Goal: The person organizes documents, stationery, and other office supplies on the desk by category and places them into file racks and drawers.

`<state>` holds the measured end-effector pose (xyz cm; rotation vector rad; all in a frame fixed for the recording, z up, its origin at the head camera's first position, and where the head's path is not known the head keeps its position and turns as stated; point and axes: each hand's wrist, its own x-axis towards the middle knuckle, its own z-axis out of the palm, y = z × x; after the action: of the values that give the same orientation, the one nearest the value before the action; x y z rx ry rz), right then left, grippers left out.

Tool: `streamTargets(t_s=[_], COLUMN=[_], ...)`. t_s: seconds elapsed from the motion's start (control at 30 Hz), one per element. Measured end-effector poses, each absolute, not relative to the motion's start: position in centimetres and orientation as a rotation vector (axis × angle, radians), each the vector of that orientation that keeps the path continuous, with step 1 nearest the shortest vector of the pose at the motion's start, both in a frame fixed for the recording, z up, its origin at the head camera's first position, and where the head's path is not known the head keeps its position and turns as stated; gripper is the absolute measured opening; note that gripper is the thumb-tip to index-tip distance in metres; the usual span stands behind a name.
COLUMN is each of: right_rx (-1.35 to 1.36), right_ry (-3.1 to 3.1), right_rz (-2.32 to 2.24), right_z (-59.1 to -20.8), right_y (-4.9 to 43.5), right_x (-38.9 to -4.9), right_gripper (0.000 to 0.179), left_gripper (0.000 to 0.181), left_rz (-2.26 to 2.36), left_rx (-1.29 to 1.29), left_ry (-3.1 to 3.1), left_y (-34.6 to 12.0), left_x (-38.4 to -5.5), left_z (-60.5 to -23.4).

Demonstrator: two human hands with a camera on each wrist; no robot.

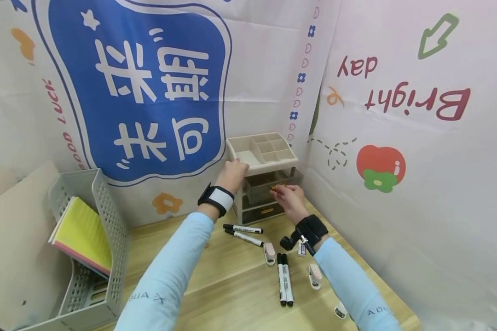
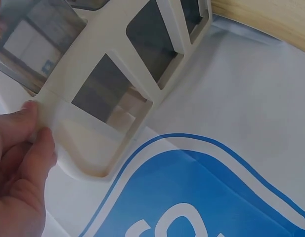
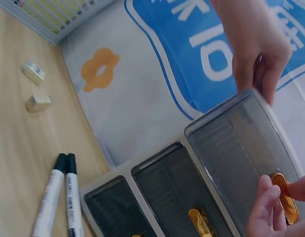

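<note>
A cream desk organizer with a divided top tray and smoky see-through drawers stands against the wall. My left hand grips its upper left edge, thumb and fingers pinching the rim in the left wrist view. The top drawer sticks out from the frame. Its gold handle is pinched between the thumb and fingers of my right hand. Below it, a lower drawer with a gold handle sits flush in the frame.
Black-capped markers lie before the organizer, with another pair nearer me. Small staplers and an eraser are around my right forearm. At left stands a grey file holder with a yellow notebook. Walls enclose the back and right.
</note>
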<state>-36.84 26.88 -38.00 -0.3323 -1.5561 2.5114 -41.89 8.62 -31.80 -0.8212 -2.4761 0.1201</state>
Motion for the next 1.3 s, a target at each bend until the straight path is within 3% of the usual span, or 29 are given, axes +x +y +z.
streamTargets(t_s=[0.17, 0.43, 1.3], right_rx=[-0.301, -0.296, -0.273], right_ry=[-1.606, -1.719, -1.716], right_rz=[2.563, 2.523, 2.553], right_z=[-37.9, -39.2, -39.4], right_y=[27.8, 28.9, 29.4], right_x=[-34.0, -31.0, -30.9], right_gripper=[0.005, 0.024, 0.029], left_gripper=[0.015, 0.017, 0.015], left_rz=[0.117, 0.123, 0.180], left_rx=[-0.791, -0.753, -0.750], left_ry=[-2.443, -2.442, -2.452], left_y=[8.5, 9.1, 9.3], left_x=[-41.8, -41.9, -41.7], left_z=[-31.7, -32.3, -32.3])
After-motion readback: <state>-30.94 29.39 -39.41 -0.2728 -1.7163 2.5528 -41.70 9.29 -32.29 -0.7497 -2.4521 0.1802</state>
